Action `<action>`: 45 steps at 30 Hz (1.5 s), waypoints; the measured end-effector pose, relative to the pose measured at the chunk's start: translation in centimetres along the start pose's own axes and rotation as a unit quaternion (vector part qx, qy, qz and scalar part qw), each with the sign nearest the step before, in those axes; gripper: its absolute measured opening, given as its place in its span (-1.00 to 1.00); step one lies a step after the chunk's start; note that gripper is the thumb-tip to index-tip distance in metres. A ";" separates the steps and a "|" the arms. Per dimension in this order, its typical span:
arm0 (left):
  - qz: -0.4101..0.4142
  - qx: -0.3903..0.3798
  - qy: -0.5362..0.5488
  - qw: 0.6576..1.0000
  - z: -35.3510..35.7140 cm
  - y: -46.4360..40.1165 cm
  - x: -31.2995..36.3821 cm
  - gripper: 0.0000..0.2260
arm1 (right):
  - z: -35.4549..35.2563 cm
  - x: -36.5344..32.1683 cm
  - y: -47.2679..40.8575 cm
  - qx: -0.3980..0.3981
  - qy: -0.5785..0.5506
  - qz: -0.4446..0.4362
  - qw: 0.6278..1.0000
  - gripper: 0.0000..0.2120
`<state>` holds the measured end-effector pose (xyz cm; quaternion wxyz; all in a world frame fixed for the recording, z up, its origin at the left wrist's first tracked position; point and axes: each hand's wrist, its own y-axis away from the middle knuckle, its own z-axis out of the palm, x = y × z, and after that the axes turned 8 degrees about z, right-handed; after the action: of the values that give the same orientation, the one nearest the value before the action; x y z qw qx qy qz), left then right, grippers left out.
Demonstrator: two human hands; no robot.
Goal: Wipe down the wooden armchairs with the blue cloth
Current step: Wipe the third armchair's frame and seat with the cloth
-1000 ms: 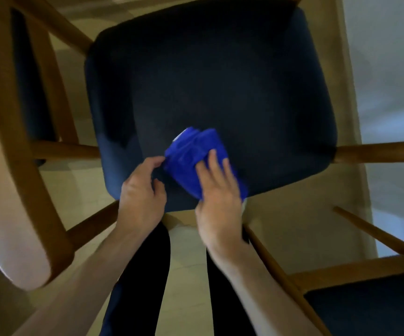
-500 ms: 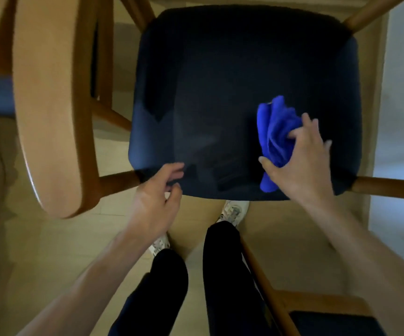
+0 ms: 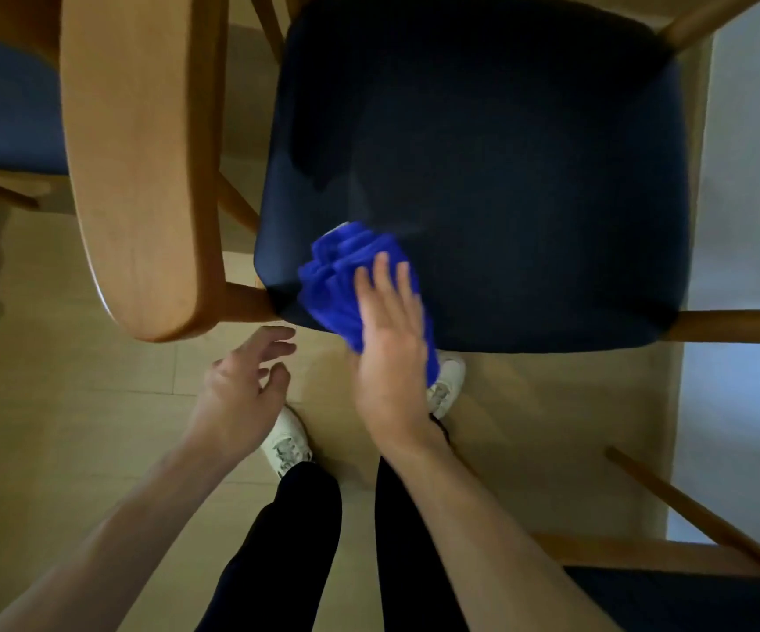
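Since half a second ago the blue cloth (image 3: pixel 346 285) has slid from the seat's right side to its lower-left front corner. The dark seat (image 3: pixel 506 166) fills the upper centre; the wooden armrest (image 3: pixel 141 175) crowds its left edge. The right hand (image 3: pixel 389 344) presses flat on the cloth, fingers straight. The left hand (image 3: pixel 241 385) hovers loosely spread, empty, below the armrest. White shoes (image 3: pixel 284 442) stand on bare floor below.

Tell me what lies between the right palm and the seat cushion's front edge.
The bunched blue cloth: the right hand presses it flat-fingered onto the dark seat cushion near its front-left corner. The head view shows this.
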<state>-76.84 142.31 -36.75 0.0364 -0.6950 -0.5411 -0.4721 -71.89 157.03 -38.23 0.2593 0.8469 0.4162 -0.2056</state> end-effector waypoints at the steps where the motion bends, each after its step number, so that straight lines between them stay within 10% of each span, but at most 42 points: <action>1: -0.002 0.001 -0.002 1.000 -0.2 0.0 -0.3 -0.65 | 0.2 -0.5 0.4 -0.027 -0.014 -0.011 0.999 -0.25; 6: -0.012 -0.002 0.000 1.000 -0.5 -0.4 -0.9 -0.65 | -5.7 2.5 -0.9 0.033 -0.179 0.051 0.982 -0.43; 10: -0.002 -0.001 0.008 1.000 0.0 -1.1 -0.7 -0.64 | -11.7 10.1 -2.9 0.173 -0.085 0.163 0.968 -0.42; 17: 0.001 -0.002 0.017 1.000 0.2 -1.5 -1.1 -0.63 | -3.3 5.4 0.4 0.155 -0.023 0.209 0.965 -0.27; 24: 0.008 -0.003 -0.023 1.000 -2.4 -0.6 -2.6 -0.63 | 4.2 -7.0 2.8 -0.045 -0.115 0.078 0.989 -0.24; 29: -0.030 0.022 -0.022 0.999 -4.1 -0.3 -3.7 -0.65 | -1.7 -5.2 -2.4 -0.002 -0.199 0.050 0.979 -0.40; 37: -0.044 0.128 0.012 0.991 -4.0 -1.1 -1.9 -0.39 | -3.3 -3.2 -11.9 -0.077 0.136 -0.122 0.980 -0.44; 45: -0.035 0.178 0.018 0.983 -4.4 -1.3 -0.9 -0.33 | -3.9 0.2 -0.9 -0.339 0.060 -0.190 0.919 -0.37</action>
<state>-80.57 139.74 -35.54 0.1528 -0.6494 -0.6394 -0.3822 -72.01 160.03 -35.52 0.4617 0.6239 0.6289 -0.0459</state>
